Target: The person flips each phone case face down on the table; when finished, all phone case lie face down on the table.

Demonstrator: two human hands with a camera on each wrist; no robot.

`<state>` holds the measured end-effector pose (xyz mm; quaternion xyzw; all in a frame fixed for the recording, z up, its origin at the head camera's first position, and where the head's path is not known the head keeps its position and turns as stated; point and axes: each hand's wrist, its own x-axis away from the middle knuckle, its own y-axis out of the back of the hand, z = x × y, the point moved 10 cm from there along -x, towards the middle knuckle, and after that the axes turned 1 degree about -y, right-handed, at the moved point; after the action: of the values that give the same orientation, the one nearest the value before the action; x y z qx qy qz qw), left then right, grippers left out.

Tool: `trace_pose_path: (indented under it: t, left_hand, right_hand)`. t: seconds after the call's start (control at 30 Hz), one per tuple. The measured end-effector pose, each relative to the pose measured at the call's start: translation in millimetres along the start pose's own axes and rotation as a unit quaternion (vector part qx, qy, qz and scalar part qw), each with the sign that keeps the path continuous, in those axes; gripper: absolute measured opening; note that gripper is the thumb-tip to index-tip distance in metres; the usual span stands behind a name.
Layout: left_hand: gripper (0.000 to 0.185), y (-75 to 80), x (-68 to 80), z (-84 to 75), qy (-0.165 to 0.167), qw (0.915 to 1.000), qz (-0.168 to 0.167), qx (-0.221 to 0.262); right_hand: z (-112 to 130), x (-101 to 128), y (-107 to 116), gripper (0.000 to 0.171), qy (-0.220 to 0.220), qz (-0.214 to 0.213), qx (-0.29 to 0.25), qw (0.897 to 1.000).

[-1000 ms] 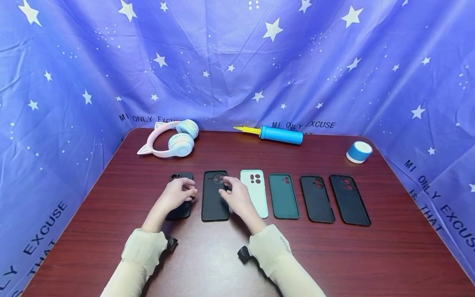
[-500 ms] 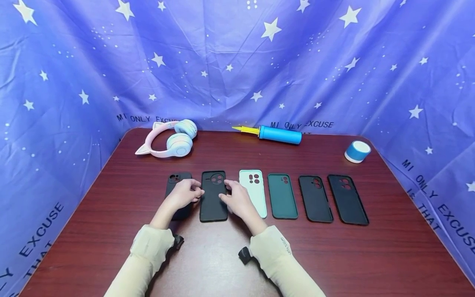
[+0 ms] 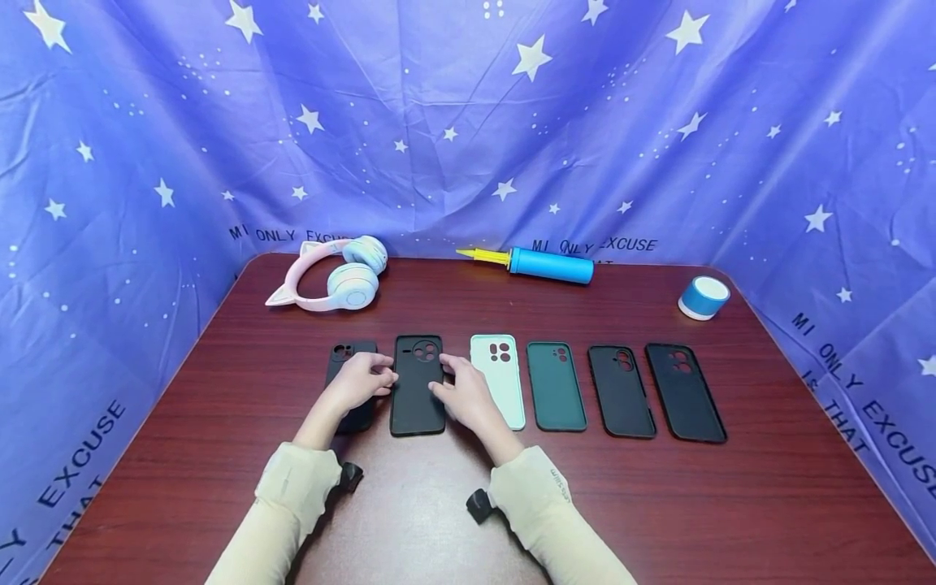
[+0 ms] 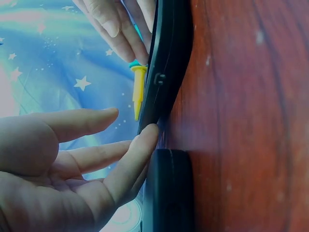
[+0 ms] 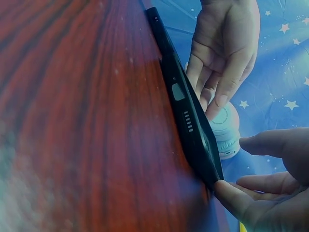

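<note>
A black phone case (image 3: 417, 406) with a round camera panel lies between both hands. The left hand (image 3: 360, 382) reaches over another black phone case (image 3: 360, 348), its fingertips at the near left edge of the middle one. In the left wrist view, fingertips (image 4: 150, 133) touch the edge of that case (image 4: 171, 63), with thumb apart. The right hand (image 3: 468, 394) has its fingertips along the opposite edge, thumb over the case's inside. The right wrist view shows a fingertip (image 5: 227, 191) against a corner of the case (image 5: 188, 116). Neither hand is curled round it.
To the right in the row lie a mint case (image 3: 504, 390), a dark green case (image 3: 558, 390) and two black cases (image 3: 625, 398). Cat-ear headphones (image 3: 354, 286), a blue hand pump (image 3: 552, 266) and a blue-white cylinder (image 3: 704, 298) stand behind on the wooden table (image 3: 695, 504).
The left hand has moved right, from over the leftmost case to the middle case's left edge. The right hand stays at the other edge, its fingers slightly nearer the case.
</note>
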<state>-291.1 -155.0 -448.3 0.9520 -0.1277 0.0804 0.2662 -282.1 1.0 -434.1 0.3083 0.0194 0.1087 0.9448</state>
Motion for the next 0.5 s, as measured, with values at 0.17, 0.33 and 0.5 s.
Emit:
trace_pose_path:
  t: [0.17, 0.33, 0.5]
  left_hand:
    - [0.042, 4.9, 3.4, -4.6, -0.007, 0.9993, -0.021, -0.031]
    - [0.039, 8.6, 2.0, -4.3, -0.009, 0.9992, -0.038, -0.011]
    - [0.041, 10.6, 0.3, -1.8, -0.002, 0.9989, -0.046, 0.003]
  right_hand:
    - [-1.9, -0.3, -0.5, 0.052, -0.007, 0.003, -0.014, 1.0]
    - [-3.7, -1.0, -1.3, 0.05, -0.007, 0.008, -0.031, 0.999]
    - [-2.2, -0.7, -4.6, 0.05, 0.012, 0.008, -0.028, 1.0]
